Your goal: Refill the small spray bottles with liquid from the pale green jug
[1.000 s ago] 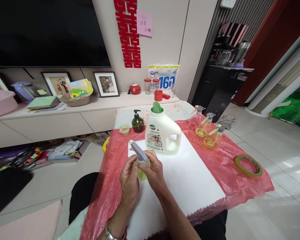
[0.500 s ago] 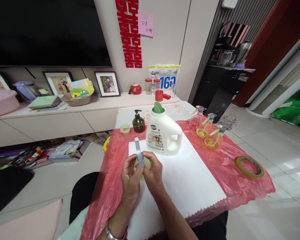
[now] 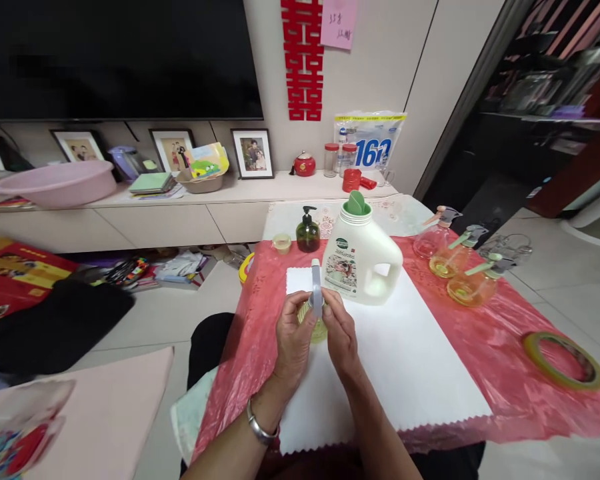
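Smooth plastic spray head; glossy, crinkled plastic film; shiny metal bangle.

Fingers hide much of the spray bottle; the television is cut off.

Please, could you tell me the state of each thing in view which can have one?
Held spray bottle: spray head in place; tightness cannot be told
Left hand: closed on held bottle
Right hand: closed on held bottle
White jug: upright, uncapped, green spout exposed
Dark pump bottle: upright, pump fitted
Three spray bottles: standing, sprayers fitted
Tape roll: lying flat
Red-lidded jars: closed
Television: screen dark
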